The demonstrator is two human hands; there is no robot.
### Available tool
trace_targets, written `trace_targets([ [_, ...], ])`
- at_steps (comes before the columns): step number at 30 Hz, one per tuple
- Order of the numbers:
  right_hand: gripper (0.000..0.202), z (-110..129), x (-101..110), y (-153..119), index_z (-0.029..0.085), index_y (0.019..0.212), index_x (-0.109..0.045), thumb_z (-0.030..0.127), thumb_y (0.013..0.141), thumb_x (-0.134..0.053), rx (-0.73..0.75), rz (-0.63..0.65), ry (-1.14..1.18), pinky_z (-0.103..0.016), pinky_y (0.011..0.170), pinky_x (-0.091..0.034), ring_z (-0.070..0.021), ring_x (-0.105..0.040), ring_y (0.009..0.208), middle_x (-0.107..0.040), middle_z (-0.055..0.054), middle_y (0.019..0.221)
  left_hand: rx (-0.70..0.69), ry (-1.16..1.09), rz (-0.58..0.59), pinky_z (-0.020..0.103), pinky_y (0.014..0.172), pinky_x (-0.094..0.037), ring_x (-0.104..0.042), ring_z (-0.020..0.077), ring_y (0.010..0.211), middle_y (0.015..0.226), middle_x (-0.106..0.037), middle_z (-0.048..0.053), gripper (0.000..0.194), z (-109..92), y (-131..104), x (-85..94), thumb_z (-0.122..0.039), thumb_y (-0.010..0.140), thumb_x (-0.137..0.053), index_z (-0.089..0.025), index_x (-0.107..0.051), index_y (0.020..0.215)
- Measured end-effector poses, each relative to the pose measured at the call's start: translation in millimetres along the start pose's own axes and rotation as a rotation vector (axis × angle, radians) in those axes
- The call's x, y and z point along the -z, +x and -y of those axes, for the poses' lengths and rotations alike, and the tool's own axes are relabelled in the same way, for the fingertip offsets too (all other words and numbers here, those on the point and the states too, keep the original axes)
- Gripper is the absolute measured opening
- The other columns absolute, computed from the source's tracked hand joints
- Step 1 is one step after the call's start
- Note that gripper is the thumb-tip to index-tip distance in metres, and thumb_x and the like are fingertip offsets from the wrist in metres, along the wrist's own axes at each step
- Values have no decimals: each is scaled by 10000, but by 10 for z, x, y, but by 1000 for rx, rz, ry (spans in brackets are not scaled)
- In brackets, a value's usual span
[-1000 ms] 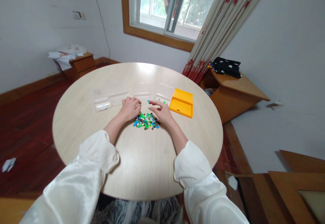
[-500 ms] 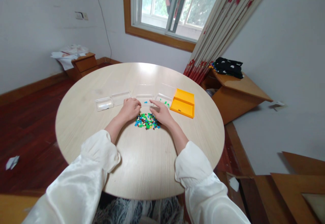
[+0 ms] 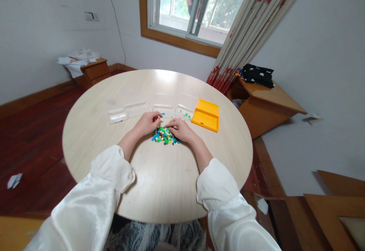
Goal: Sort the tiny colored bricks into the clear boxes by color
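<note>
A heap of small flat green, blue, brown and white pieces (image 3: 165, 136) lies on the round table (image 3: 159, 182). My left hand (image 3: 148, 122) is at the heap's upper left, fingers bent and closed in front of the middle clear box (image 3: 167, 109). Blue bits (image 3: 163, 113) show in that box just past my left fingertips. At the heap's upper right edge, my right hand (image 3: 181, 129) points its fingers inward, drawn together over the pieces. Anything pinched in either hand is too small to make out.
Another clear box (image 3: 183, 112) holds several green pieces. Beside it stands an open yellow case (image 3: 209, 122) with a small dark bit inside. Further left are an open clear box (image 3: 137, 109) and a smaller clear case (image 3: 117, 116). The wooden window frame (image 3: 182, 43) rises behind the table.
My left hand has moved slightly right, toward the middle box. My right hand has dropped from that box to the heap, its spread fingers drawing together.
</note>
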State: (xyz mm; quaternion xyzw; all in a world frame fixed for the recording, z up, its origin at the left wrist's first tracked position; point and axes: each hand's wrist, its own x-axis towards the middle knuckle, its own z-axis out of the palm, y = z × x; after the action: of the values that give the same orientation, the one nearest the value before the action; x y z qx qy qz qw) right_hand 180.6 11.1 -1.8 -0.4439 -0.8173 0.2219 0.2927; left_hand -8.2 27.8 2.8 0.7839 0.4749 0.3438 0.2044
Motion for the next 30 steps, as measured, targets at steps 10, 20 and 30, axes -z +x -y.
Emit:
trace_targets([
  [10,171,-6,-6,-6,185,792,-718,95,706,-600,-105,17,66,-274,710,-467,-129,-585,702,-667,-10,759,-78,-74,208,216,560,-367,-500,116,577,628,-615,8,248,11,-11,-44,-212,686,-480,-144,-692,797],
  [20,76,3,-5,16,177,739,-691,170,703,-624,-98,-105,135,-291,736,-456,-140,-599,712,-675,-7,710,-66,-105,212,218,556,-371,-493,114,574,622,-609,14,229,3,-9,-52,-257,707,-504,-140,-690,774],
  [30,83,-20,19,99,169,743,-662,220,685,-632,-193,-403,380,-305,753,-486,-153,-617,727,-687,-35,778,-144,-45,210,265,686,-426,-556,152,683,716,-661,44,194,-65,-9,-130,-296,746,-565,-169,-710,750],
])
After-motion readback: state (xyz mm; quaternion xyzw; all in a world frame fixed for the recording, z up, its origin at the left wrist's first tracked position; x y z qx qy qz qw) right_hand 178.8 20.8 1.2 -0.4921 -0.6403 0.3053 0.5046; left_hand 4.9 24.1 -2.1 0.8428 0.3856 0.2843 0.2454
